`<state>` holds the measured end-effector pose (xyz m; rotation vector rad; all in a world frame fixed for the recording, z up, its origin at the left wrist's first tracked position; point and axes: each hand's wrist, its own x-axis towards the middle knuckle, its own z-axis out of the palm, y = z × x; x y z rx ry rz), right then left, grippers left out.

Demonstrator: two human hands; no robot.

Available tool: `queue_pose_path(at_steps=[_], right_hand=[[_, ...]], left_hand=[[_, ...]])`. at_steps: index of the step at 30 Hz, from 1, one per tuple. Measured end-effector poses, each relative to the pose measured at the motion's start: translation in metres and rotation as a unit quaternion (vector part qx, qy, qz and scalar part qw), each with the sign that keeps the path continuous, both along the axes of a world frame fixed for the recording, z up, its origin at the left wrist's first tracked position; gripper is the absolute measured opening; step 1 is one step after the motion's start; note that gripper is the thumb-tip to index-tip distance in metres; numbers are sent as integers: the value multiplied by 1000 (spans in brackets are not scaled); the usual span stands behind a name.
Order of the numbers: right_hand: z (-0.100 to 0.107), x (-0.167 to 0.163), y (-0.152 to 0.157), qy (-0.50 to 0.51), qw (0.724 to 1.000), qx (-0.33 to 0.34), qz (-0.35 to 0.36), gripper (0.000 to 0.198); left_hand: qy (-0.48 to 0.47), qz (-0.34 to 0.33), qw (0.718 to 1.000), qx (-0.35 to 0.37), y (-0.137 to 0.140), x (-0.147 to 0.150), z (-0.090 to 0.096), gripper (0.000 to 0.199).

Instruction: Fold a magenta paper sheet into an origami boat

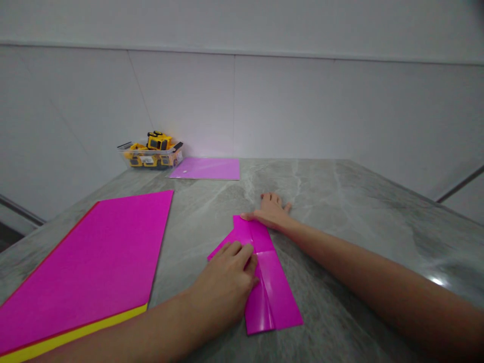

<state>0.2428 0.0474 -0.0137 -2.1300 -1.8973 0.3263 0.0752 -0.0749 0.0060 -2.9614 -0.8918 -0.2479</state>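
Note:
A folded magenta sheet of paper [278, 290] lies on the table, with creases running along and across it and a pointed flap sticking out to the left. My left hand [230, 275] bears down on its left part, fingers curled and closed against the paper. Some of the fold under that hand is hidden. At the far end of the sheet is my right hand [273, 212]. Its thumb rests on the paper's top edge, while the other fingers are stretched out flat on the table beyond.
On the left lies a stack of large coloured sheets [102, 257], magenta on top with red and yellow edges below. Farther back are a clear plastic box [151, 156] of yellow toy trucks and a flat lilac packet [212, 169]. A wall borders the grey marbled table [340, 201].

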Motion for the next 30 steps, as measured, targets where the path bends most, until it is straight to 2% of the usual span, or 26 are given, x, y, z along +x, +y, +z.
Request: queue_pose_path(at_steps=[3, 6, 10, 11, 15, 18, 21, 25, 28, 30], right_hand=[[4, -6, 9, -1, 1000, 0, -26, 95], [13, 0, 3, 5, 1000, -6, 4, 95], [24, 17, -41, 8, 996, 28, 80, 60], [26, 19, -57, -5, 994, 50, 95, 57], [31, 14, -103, -60, 988, 18, 141, 57], [35, 7, -109, -59, 985, -7, 161, 57], [34, 8, -99, -38, 988, -20, 151, 55], [25, 12, -88, -17, 988, 28, 154, 71], [18, 11, -82, -24, 988, 52, 145, 85], [17, 10, -78, -26, 986, 36, 158, 95]], left_hand=[[-16, 21, 1000, -17, -2, -1, 0, 24], [-47, 54, 997, -25, -2, -3, -2, 25], [-103, 107, 989, -6, 11, -9, -7, 28], [-120, 127, 984, -13, 16, -10, -8, 28], [-154, 189, 970, -14, 31, -16, -11, 22], [-168, 229, 958, 34, 35, -19, -12, 30], [-175, 196, 964, 33, 34, -21, -15, 26], [-159, 108, 981, -27, 29, -19, -15, 23], [-131, 100, 985, -42, 24, -17, -11, 27], [-107, 101, 988, -43, 22, -17, -8, 28]])
